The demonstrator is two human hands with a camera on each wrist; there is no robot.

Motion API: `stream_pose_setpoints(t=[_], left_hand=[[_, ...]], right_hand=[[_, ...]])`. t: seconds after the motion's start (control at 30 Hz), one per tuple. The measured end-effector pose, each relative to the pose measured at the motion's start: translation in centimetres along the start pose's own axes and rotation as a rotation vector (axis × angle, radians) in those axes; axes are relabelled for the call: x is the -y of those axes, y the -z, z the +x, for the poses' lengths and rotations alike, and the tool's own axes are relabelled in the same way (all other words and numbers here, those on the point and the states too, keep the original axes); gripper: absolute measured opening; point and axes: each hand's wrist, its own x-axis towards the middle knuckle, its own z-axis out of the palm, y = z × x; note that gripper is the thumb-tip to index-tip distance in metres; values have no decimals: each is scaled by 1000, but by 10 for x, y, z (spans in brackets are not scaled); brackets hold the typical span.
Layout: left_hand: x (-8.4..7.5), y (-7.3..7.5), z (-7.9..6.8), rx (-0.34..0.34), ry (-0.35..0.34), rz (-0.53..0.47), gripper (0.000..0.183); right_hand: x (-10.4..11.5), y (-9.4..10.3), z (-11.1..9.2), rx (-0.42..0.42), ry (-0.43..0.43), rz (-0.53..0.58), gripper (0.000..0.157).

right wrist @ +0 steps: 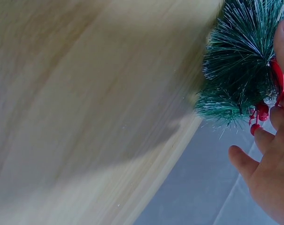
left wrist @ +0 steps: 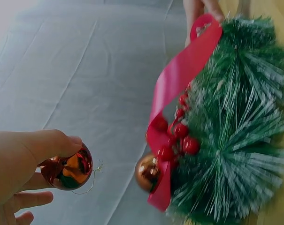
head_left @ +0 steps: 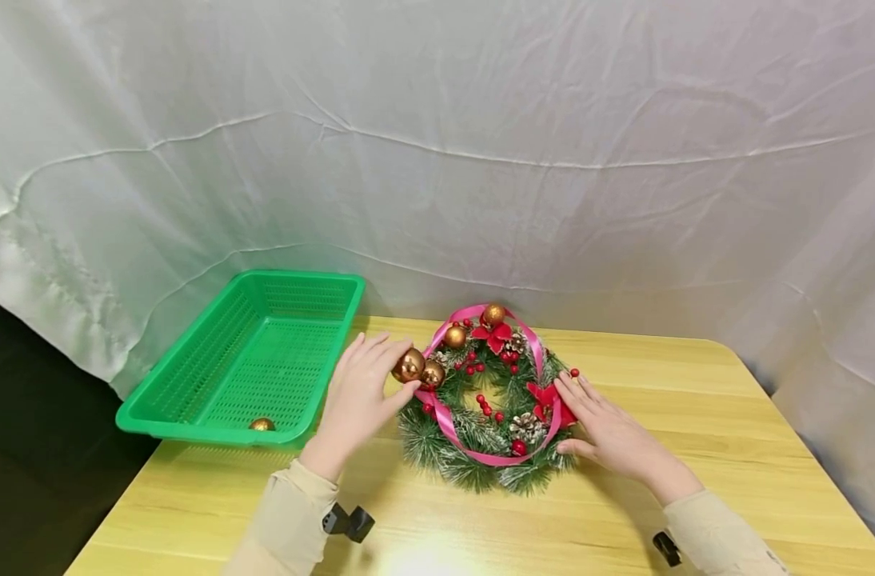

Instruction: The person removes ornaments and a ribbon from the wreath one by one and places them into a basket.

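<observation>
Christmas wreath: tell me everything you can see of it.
The Christmas wreath is a ring of artificial-looking green needles, white-tipped in places. It carries pinecones, red berries, red poinsettia-like flowers and gold baubles, with a loop of shiny pink ribbon over it. It lies on the wood-grain table. The right hand touches its right side; at its left, the left hand pinches another gold bauble.

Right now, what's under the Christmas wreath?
The wooden tabletop peeks through the middle of the Christmas wreath. Its pine branches cover the rest, so I can't tell what's there.
</observation>
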Motion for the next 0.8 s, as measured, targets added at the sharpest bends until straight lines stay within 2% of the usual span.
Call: stream_pose_setpoints(t=[0.2, 0.43, 0.6, 0.8], left_hand=[[16, 4, -3, -7, 44, 33, 56], [34, 6, -14, 17, 98, 58, 56], [48, 15, -20, 26, 139, 75, 56], [68, 31, -26, -5, 178, 92, 54]], right_hand=[[0, 1, -1, 11, -8, -1, 90], [-1, 0, -1, -6, 5, -1, 90], [-1, 1, -1, 10, -5, -1, 90], [-2, 0, -1, 31, -12, 3, 90]])
